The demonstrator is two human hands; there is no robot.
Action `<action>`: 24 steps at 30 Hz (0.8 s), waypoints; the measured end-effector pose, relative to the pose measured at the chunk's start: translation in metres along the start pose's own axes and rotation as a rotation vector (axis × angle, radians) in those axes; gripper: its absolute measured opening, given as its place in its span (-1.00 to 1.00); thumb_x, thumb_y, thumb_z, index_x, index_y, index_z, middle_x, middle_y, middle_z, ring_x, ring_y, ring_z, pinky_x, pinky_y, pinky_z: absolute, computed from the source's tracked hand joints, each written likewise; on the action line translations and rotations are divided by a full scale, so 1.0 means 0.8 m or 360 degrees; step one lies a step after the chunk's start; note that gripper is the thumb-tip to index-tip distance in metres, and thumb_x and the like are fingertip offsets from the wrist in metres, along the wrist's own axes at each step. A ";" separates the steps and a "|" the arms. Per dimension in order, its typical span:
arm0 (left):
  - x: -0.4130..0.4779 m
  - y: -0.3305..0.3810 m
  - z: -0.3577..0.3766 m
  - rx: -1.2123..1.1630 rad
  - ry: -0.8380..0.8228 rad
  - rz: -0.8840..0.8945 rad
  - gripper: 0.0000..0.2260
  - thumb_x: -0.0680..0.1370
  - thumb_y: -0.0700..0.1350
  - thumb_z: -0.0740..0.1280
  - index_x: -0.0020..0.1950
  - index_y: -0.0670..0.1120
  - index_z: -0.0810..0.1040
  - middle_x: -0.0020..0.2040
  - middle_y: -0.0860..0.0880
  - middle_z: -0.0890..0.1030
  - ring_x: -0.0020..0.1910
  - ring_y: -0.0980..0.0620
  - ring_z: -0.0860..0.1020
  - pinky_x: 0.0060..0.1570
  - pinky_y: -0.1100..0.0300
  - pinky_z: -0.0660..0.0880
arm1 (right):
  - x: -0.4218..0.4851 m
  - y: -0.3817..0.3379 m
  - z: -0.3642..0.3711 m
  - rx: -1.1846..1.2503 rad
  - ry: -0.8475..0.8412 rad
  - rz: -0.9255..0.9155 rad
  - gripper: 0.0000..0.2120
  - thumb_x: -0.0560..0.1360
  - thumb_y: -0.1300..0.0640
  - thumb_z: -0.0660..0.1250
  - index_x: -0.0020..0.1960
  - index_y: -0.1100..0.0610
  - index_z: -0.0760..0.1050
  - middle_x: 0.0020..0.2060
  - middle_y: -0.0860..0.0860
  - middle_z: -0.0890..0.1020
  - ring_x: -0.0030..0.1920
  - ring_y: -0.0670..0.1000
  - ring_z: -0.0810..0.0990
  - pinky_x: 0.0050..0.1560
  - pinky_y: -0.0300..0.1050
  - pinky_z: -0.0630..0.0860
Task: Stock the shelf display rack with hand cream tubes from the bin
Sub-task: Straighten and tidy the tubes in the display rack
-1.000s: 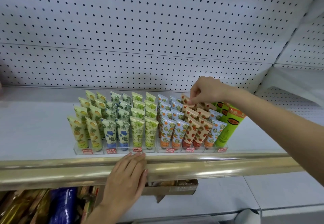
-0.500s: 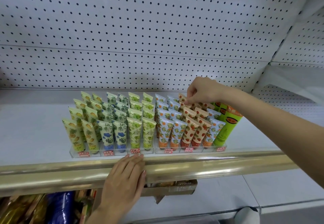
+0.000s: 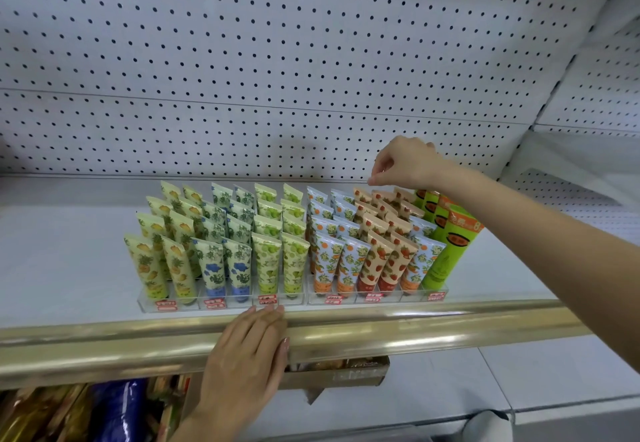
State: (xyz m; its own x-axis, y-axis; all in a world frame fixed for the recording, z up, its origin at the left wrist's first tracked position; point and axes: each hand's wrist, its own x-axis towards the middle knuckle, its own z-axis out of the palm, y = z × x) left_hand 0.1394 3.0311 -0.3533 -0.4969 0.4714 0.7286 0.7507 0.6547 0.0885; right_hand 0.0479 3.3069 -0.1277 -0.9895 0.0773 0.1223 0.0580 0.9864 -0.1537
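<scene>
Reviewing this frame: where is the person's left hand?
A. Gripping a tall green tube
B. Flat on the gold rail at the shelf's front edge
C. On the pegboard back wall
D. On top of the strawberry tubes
B: the left hand lies with straight fingers on the gold rail, just in front of the rack, holding nothing.

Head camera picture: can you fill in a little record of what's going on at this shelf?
Rack: clear display rack, full of upright hand cream tubes
Left hand: flat on the gold rail
Right hand: fingers curled, just above the rear strawberry tubes, nothing visibly held
Far right lane: taller green tubes
</scene>
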 end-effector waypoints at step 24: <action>0.000 0.000 0.001 0.0049 0.0020 0.0008 -0.64 0.63 -0.05 0.11 -0.03 -0.17 0.67 0.01 -0.06 0.68 0.10 0.03 0.51 0.18 0.08 0.42 | 0.007 -0.013 0.021 -0.0009 -0.0085 0.0005 -0.79 0.43 -0.01 0.44 -0.23 0.13 0.61 -0.45 -0.09 0.49 -0.16 0.04 0.48 0.18 0.06 0.28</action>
State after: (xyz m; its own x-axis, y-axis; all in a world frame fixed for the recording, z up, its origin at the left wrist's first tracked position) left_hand 0.1390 3.0316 -0.3536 -0.4878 0.4674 0.7373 0.7393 0.6704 0.0641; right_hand 0.0393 3.2945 -0.1416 -0.9950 0.0725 0.0693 0.0616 0.9870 -0.1482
